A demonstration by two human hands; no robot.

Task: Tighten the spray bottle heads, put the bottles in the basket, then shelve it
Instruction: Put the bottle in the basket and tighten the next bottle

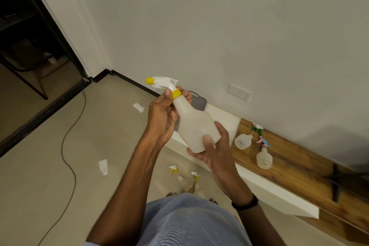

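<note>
1. Nearest the lens: light blue knitted garment (pixel 191 221) at bottom centre, both bare forearms rising from it.
2. Right hand (pixel 214 146) cupped under and around base of translucent white plastic spray bottle (pixel 194 126); gripping it, thumb laid across the lower wall.
3. Left hand (pixel 162 114) closed on the neck, thumb and fingers pinching yellow screw collar (pixel 176 93) just below white trigger head with yellow nozzle (pixel 159 82).
4. Bottle held in the air, well above the floor. Long axis tilted: base low toward right hand, head high and up-left, nozzle pointing left.
5. Key relation: collar sits inside left-hand pinch, body braced by right; a twist about that tilted axis looks like the step in hand.
6. Grey perforated plastic basket (pixel 197 102) directly behind the bottle, mostly hidden, on the white low shelf (pixel 225 118); nearer the left hand.
7. Waiting: two small clear bottles (pixel 264 157) lying on the wood-grain desk (pixel 299 166) at right, two yellow-trimmed ones (pixel 187 179) on the floor by the feet, blurred.
</note>
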